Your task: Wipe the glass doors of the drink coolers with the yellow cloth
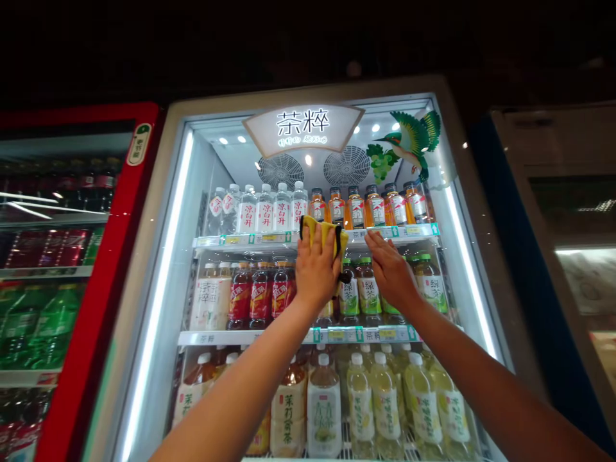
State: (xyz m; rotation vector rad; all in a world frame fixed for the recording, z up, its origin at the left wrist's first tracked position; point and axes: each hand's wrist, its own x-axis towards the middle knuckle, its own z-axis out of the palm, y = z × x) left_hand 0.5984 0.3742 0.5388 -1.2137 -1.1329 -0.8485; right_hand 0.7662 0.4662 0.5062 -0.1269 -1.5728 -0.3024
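In the head view, a tall drinks cooler (433, 93) with a lit interior fills the middle, and both arms reach up to its glass front (231, 141). The left hand (315, 273) lies flat over a yellow cloth (342, 242) with black edging, at about the middle of the glass front; its fingers are extended and spread over the cloth rather than clenched round it. The right hand (391, 271), just to the right, has nothing visible in it; its fingers are straight, close together and released, though whether they touch the glass cannot be told. Behind the glass, the upper shelf (250, 241) carries clear bottles (266, 208) on the left and orange bottles (375, 206) on the right. The cloth hides part of this shelf's front rail. On the middle shelf (221, 337) stand red-labelled bottles (260, 295) and green-capped bottles (369, 295), with the hands covering some of them. Lower down, the forearms block parts of the rows of pale yellow bottles (385, 410) and brown tea bottles (289, 410). A fan-shaped sign (304, 131) and a bird picture (414, 141) sit near the top edge, above both hands. A red-framed cooler (91, 308) stands at the left, and another cabinet (534, 256) at the right.
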